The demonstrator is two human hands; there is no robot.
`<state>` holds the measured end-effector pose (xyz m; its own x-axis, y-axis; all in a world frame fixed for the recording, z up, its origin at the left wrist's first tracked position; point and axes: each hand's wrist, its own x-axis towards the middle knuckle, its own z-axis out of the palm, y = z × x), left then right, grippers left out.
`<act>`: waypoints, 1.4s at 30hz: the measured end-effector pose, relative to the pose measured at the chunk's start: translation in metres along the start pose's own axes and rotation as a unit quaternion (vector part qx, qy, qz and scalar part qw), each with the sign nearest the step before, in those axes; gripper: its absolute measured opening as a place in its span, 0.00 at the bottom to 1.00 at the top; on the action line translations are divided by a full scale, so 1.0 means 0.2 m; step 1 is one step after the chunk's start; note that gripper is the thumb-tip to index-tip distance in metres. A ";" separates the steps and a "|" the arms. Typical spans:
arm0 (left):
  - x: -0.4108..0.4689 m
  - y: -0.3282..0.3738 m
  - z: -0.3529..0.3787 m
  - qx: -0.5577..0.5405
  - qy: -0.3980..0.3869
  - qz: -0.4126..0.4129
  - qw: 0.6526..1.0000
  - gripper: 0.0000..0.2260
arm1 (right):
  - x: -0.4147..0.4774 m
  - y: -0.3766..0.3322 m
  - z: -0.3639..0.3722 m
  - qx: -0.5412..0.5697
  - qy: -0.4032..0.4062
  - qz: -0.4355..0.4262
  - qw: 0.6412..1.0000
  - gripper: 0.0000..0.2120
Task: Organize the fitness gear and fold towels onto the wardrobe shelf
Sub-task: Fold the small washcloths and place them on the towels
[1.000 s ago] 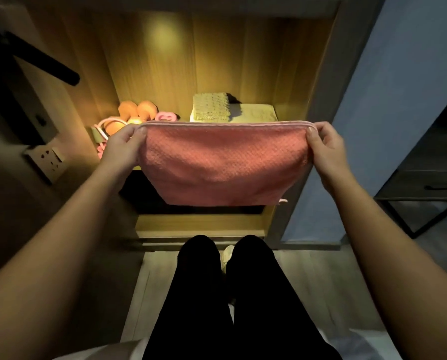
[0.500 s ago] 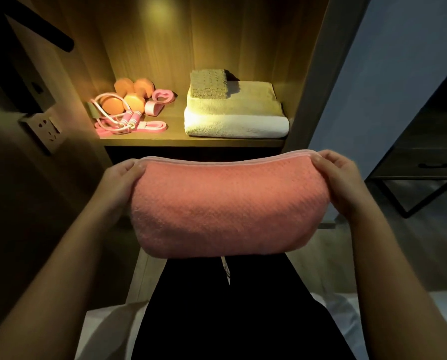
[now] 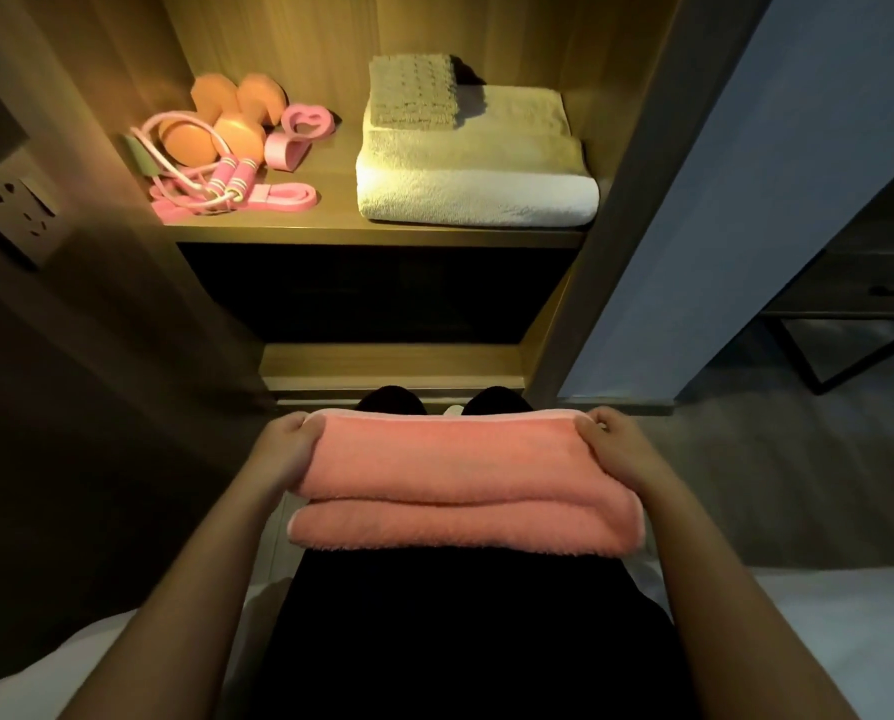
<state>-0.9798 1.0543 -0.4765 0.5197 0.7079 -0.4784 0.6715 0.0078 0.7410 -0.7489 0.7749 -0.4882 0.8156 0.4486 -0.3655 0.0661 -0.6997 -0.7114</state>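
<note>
The pink towel point(image 3: 465, 475) is folded into two thick layers and laid across the lap point(image 3: 460, 615), its long axis running left to right, parallel to the front edge of the wardrobe shelf point(image 3: 341, 233). Its left end is gripped by the left hand point(image 3: 286, 449) and its right end by the right hand point(image 3: 619, 444). On each side the fingers point(image 3: 307, 426) are curled round the end of the upper layer, clamped on cloth rather than spread. How they lie beneath the towel cannot be told.

The shelf is set ahead of and above the hands, well apart from the towel. At its right end a folded white towel point(image 3: 476, 184) is laid along the front edge, and a smaller beige towel point(image 3: 414, 93) is set on that towel's back left corner. At the left end the orange dumbbells point(image 3: 237, 122), pink jump rope point(image 3: 227, 179) and pink resistance bands point(image 3: 299, 132) are gathered.

The folding is judged all but done, and the placing not yet begun. A lift forward and upward is called for, with the long axis kept as it lies, since it already matches the white towel's. Neither hand is much nearer, though the stack is offset slightly toward the right hand. A slipped upper layer is the risk to be watched.
</note>
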 end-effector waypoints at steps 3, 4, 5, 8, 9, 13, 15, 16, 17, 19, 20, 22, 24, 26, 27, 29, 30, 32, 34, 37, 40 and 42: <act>0.06 -0.02 0.03 0.008 0.014 -0.010 1.000 0.15 | 0.05 0.04 0.06 0.000 0.000 0.019 1.000 0.11; 0.07 -0.02 0.04 0.015 0.017 -0.010 1.000 0.14 | 0.06 0.05 0.08 0.002 0.002 0.021 1.000 0.11; 0.09 -0.02 0.04 0.024 0.019 -0.010 0.999 0.14 | 0.07 0.05 0.08 0.002 0.003 0.022 1.000 0.11; 0.12 -0.03 0.05 0.038 -0.003 -0.029 0.999 0.14 | 0.09 0.06 0.08 0.005 -0.010 0.034 0.999 0.14; 0.13 -0.04 0.05 0.039 -0.019 -0.042 0.998 0.13 | 0.09 0.07 0.07 0.010 -0.025 0.042 0.999 0.14; 0.15 -0.07 0.06 0.046 -0.035 -0.062 0.996 0.14 | 0.10 0.07 0.07 0.024 -0.058 0.057 0.996 0.13; 0.15 -0.04 0.05 0.024 0.024 -0.013 0.999 0.13 | 0.12 0.03 0.06 0.035 -0.006 0.026 0.999 0.11; 0.16 0.00 0.04 0.007 0.061 0.023 0.998 0.13 | 0.14 -0.01 0.05 0.040 0.031 0.006 0.999 0.10; 0.17 0.06 0.02 -0.009 0.093 0.062 0.994 0.13 | 0.16 -0.07 0.02 0.050 0.068 -0.016 0.996 0.09; 0.19 0.21 -0.03 -0.037 0.134 0.132 0.981 0.13 | 0.21 -0.21 -0.05 0.071 0.125 -0.069 0.987 0.10; 0.19 0.31 -0.07 -0.053 0.149 0.160 0.974 0.12 | 0.24 -0.30 -0.10 0.089 0.146 -0.095 0.981 0.11; 0.19 0.51 -0.17 -0.098 0.175 0.197 0.960 0.12 | 0.27 -0.49 -0.22 0.144 0.180 -0.149 0.962 0.11; 0.15 0.70 -0.26 -0.145 0.179 0.240 0.943 0.11 | 0.26 -0.66 -0.35 0.204 0.200 -0.192 0.939 0.10; 0.12 0.86 -0.36 -0.172 0.186 0.288 0.923 0.10 | 0.24 -0.80 -0.46 0.235 0.215 -0.233 0.919 0.10; 0.11 0.89 -0.38 -0.176 0.191 0.298 0.918 0.10 | 0.23 -0.83 -0.48 0.245 0.221 -0.240 0.913 0.09; -0.01 0.98 -0.45 -0.193 0.197 0.338 0.900 0.10 | 0.12 -0.92 -0.56 0.273 0.229 -0.270 0.894 0.09; -0.02 1.00 -0.47 -0.203 0.195 0.343 0.896 0.10 | 0.11 -0.93 -0.57 0.279 0.228 -0.274 0.892 0.09; -0.07 0.99 -0.47 -0.215 0.181 0.350 0.893 0.11 | 0.05 -0.93 -0.57 0.279 0.231 -0.279 0.890 0.09; -0.13 0.91 -0.43 -0.222 0.163 0.326 0.904 0.10 | 0.00 -0.86 -0.53 0.274 0.226 -0.267 0.896 0.10; -0.19 0.70 -0.36 -0.203 0.142 0.284 0.926 0.10 | -0.07 -0.69 -0.45 0.267 0.191 -0.232 0.916 0.10; -0.22 0.44 -0.26 -0.127 0.082 0.225 0.963 0.10 | -0.13 -0.47 -0.33 0.227 0.144 -0.176 0.947 0.10; -0.24 0.28 -0.22 -0.102 0.032 0.171 0.980 0.10 | -0.18 -0.34 -0.26 0.189 0.098 -0.123 0.969 0.10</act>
<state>-0.9907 1.0523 -0.3908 0.6565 0.7370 -0.1607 0.3413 -0.1002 0.9346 -0.7523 0.7781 -0.3958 0.8979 0.4359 -0.0610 0.0886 -0.3148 -0.9450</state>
